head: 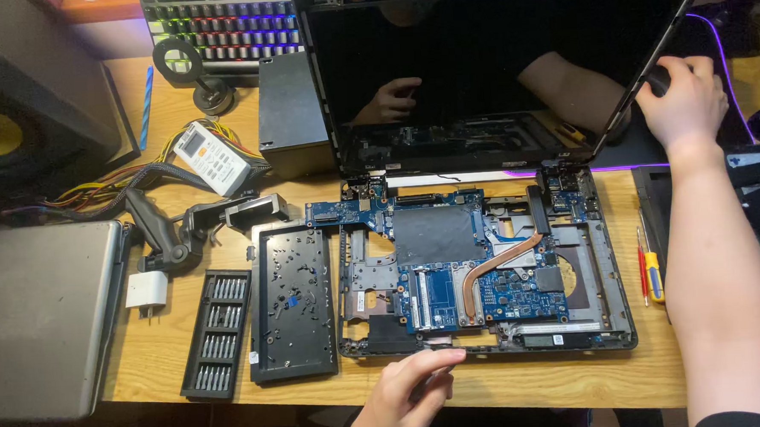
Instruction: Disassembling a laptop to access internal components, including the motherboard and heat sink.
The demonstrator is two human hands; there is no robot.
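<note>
An opened laptop lies on the wooden desk, its base [609, 263] stripped so the blue motherboard [494, 290] and copper heat pipe [497, 264] show. The dark screen [484, 64] stands upright behind it. My left hand [409, 391] rests at the front edge of the base, fingers curled and index finger lying along the rim. Reaching far right, my right hand [682, 98] is closed over a dark computer mouse [660, 80] beside the screen's right edge.
Left of the base lie the removed black keyboard panel [292, 303] and a tray of screwdriver bits [217, 332]. A closed silver laptop [43, 318], a white charger plug [147, 292], a power supply with cables [211, 157], a black box [290, 111] and screwdrivers [652, 270] surround it.
</note>
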